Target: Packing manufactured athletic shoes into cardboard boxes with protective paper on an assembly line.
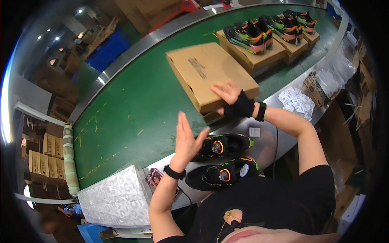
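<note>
My right hand point(231, 97), in a black fingerless glove, grips the near right edge of a closed brown shoebox point(208, 73) on the green belt. Its fingers lie on the lid while the thumb is down at the side. Held flat and upright, my left hand point(187, 139) is empty, its fingers stretched and the thumb apart. Just right of it a black sneaker point(227, 146) with an orange-ringed dial rests on the metal ledge. A matching sneaker point(221, 175) lies nearer to me, with a pale oval piece at its collar.
Several shoeboxes point(259, 60) topped with colourful sneakers point(249, 38) stand farther along the green conveyor belt point(121, 125). White packets point(296, 101) are heaped on the right ledge. A stack of patterned paper point(115, 198) sits at the near left. A cable point(276, 152) crosses the ledge.
</note>
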Tool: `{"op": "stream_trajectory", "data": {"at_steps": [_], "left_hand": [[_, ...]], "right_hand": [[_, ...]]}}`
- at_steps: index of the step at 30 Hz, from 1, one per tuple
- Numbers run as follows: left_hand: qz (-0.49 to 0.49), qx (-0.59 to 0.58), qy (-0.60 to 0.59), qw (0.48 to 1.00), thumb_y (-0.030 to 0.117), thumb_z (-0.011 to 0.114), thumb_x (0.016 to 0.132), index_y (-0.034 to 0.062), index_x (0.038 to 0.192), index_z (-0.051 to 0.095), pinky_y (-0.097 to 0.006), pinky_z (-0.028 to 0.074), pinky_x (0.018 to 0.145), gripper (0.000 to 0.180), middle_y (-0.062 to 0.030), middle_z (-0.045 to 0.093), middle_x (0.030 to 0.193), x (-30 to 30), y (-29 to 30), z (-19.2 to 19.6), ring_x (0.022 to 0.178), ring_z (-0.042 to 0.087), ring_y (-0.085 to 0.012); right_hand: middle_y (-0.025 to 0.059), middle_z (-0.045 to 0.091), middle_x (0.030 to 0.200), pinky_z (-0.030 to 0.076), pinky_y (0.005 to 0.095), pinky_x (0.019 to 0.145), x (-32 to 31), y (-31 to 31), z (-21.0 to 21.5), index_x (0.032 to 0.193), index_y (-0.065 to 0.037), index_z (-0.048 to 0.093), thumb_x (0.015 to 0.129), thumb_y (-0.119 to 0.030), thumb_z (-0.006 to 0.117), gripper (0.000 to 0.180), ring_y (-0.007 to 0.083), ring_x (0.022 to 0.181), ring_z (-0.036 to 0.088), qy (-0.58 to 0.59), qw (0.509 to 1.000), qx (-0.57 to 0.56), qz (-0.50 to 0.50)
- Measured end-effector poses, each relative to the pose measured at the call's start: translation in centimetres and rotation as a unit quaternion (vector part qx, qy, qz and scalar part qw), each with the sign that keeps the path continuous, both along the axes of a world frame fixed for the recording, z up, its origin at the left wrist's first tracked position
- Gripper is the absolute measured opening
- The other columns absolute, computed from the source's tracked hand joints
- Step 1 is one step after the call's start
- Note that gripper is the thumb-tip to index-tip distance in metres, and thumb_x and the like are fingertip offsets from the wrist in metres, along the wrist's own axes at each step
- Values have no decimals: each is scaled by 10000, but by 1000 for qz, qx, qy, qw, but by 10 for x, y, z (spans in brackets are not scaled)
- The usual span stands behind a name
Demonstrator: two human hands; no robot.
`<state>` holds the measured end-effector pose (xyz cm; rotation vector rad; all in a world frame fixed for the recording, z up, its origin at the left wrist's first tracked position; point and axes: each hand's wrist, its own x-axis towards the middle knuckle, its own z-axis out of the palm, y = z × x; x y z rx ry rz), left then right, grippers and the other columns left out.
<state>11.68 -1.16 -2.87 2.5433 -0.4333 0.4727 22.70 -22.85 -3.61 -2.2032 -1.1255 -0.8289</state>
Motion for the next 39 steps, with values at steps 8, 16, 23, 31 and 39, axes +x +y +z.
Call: {"op": "stream_trajectory", "data": {"at_steps": [8, 16, 23, 31, 39], "left_hand": [[-1, 127, 123, 984, 334, 623, 746, 8, 985, 577, -421, 417, 806, 407, -190, 565, 1030, 22, 37, -19, 942, 540, -332], [124, 191, 161, 960, 250, 581, 783, 14, 743, 581, -433, 441, 611, 240, -193, 587, 721, -3, 116, 5, 698, 568, -369], [50, 185, 160, 968, 220, 583, 785, 12, 723, 570, -428, 439, 587, 218, -193, 580, 702, 36, 71, -8, 665, 563, -371], [-79, 140, 124, 979, 212, 567, 808, -18, 675, 518, -437, 433, 547, 270, -219, 556, 648, 77, -28, -31, 620, 548, -389], [-69, 87, 112, 987, 243, 559, 806, -14, 670, 539, -457, 442, 579, 291, -240, 551, 646, 110, -54, -33, 648, 549, -404]], "right_hand": [[24, 571, 866, 433, 241, 680, 36, 4, 48, 1017, -37, 518, 781, -275, 603, 346, 87, 740, 509, 291, 747, 597, 17], [43, 353, 497, 271, 244, 322, 45, -52, -62, 726, -79, 475, 740, -137, 542, 90, 123, 383, 335, 708, 409, 574, -46], [32, 377, 496, 267, 244, 329, 43, -118, -67, 691, -94, 463, 662, -84, 535, 78, 132, 384, 348, 654, 443, 608, -87], [27, 452, 546, 349, 293, 407, 83, -219, -82, 697, -94, 533, 806, -293, 527, 227, 135, 455, 426, 503, 577, 604, -224], [10, 591, 772, 411, 191, 551, 36, -227, -14, 932, -72, 590, 815, -346, 564, 299, 64, 609, 475, 304, 751, 483, -332]]}}
